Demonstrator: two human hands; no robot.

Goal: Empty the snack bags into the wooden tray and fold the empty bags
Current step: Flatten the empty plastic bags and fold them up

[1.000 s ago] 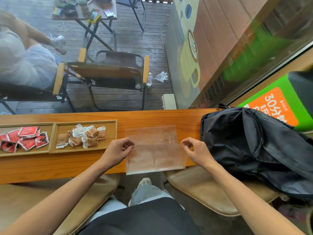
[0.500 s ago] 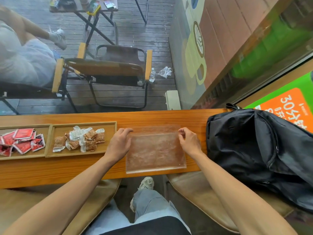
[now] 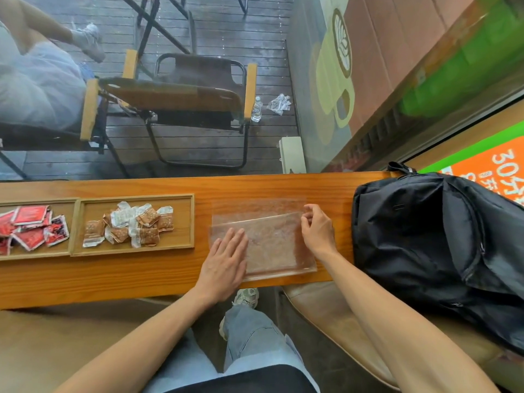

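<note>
Orange-brown wooden worktop [image 3: 283, 185] at mid-frame carries my clear, empty plastic snack bag [image 3: 272, 245]; my left hand [image 3: 224, 262] presses flat, grip released, anchoring it, while my right hand [image 3: 317, 231] pinches the fold's right edge to crease it.

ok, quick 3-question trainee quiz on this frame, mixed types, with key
1. True or false: the left hand lies flat on the clear empty plastic bag.
2. Which grips the bag's far right edge? A) right hand B) left hand C) neither
3. What colour are the packets in the leftmost compartment of the wooden tray?

Key: 1 true; 2 A; 3 red.
</note>
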